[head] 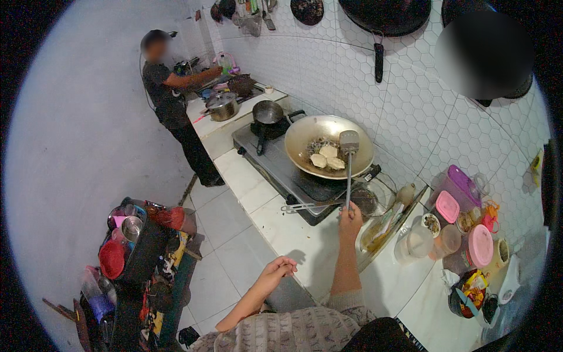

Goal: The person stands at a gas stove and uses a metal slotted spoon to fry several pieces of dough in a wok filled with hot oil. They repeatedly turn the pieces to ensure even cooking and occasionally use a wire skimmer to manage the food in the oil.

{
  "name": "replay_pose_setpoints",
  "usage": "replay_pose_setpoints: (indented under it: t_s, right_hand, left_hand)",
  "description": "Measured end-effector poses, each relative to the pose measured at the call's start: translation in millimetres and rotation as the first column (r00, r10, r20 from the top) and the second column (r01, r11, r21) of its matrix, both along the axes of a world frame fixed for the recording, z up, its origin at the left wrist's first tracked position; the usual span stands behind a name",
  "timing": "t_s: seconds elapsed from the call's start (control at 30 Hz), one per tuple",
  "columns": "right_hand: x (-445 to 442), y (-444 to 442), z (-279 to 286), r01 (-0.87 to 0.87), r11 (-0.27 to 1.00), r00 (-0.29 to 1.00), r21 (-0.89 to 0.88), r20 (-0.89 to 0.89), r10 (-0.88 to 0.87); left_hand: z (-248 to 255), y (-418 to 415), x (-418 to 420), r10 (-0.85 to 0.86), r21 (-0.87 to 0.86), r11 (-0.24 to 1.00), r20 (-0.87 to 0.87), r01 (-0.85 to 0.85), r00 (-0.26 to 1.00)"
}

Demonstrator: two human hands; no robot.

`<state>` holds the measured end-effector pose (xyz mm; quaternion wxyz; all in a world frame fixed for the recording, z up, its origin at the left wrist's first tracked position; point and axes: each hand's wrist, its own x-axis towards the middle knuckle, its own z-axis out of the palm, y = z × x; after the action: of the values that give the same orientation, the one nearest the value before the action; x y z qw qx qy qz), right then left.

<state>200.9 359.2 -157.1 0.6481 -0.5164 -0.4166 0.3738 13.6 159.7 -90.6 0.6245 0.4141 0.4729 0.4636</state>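
Observation:
My right hand (350,220) grips the handle of a metal spatula (349,143), its slotted blade raised over the right side of a wide wok (303,136). Three pale pieces of food (328,152) lie close together in bubbling oil at the wok's bottom. The wok stands on a gas stove (272,169). My left hand (281,267) hangs in front of the counter edge, fingers loosely curled and holding nothing. Just left of my right hand, metal tongs (303,206) lie across the stove's near corner. A round wire strainer (374,198) rests beside the stove.
A small black pan (267,113) sits on the other burner. Lidded plastic containers (480,246) crowd the counter at right. Beyond the stove, a person (162,83) reaches over the counter near a steel pot (222,106). A rack with dishes (145,251) stands at left.

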Motion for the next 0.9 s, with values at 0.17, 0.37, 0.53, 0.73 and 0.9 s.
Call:
replay_pose_setpoints:
  t_s: [0.17,0.37,0.53,0.73,0.9]
  right_hand:
    - [-7,-5,14,-0.04,0.998,0.998,-0.053,-0.05,0.037]
    - [7,-8,4,0.003,0.999,0.999,-0.045,-0.039,-0.005]
    - [10,-9,1,-0.022,0.999,0.999,-0.031,-0.035,0.021]
    - [9,-13,-6,-0.042,0.999,0.997,-0.031,-0.073,0.039]
    - [6,-29,15,-0.007,1.0,0.998,-0.03,0.07,0.009]
  left_hand:
    - [8,-19,-7,0.025,0.042,0.999,-0.014,-0.024,1.0]
    - [15,-40,-18,0.111,0.049,0.993,-0.015,-0.11,0.994]
    - [9,-49,-13,0.205,0.016,0.979,0.025,-0.205,0.979]
    - [9,-52,-7,0.167,0.057,0.984,0.008,-0.168,0.986]
    - [25,-51,-6,0.134,0.09,0.987,-0.021,-0.131,0.991]
